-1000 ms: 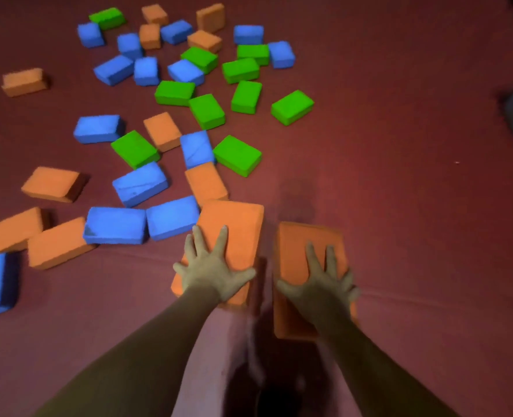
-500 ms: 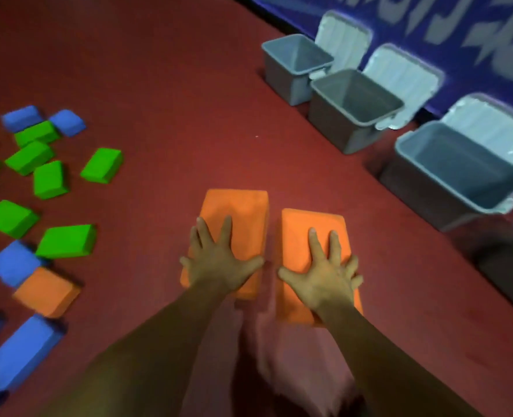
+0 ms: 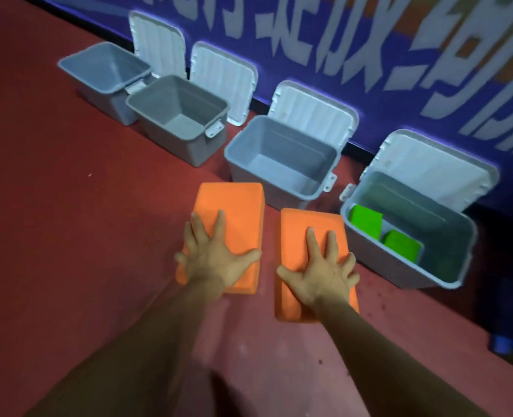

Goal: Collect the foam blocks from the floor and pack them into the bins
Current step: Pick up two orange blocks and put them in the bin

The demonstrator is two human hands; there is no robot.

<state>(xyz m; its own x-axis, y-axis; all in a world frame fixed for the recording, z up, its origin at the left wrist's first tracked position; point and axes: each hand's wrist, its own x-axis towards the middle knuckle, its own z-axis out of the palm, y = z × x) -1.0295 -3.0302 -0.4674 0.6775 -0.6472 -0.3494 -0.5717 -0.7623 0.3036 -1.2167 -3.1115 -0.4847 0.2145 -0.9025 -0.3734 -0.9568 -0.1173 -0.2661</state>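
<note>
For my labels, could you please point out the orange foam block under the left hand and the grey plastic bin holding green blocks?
Orange foam block (image 3: 234,206) under the left hand (image 3: 216,260): head view, bare top face.
Grey plastic bin (image 3: 406,197) holding green blocks (image 3: 366,224): head view, inner back wall.

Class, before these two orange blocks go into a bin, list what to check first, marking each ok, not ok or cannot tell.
1. Left hand grips left orange block: ok.
2. Right hand grips right orange block: ok.
3. Lids of all four bins open: ok.
4. Bin ahead empty, has room: ok.
5. Right-end bin has room beside its green blocks: ok.
6. Whether colours must stay separate: cannot tell.
</note>
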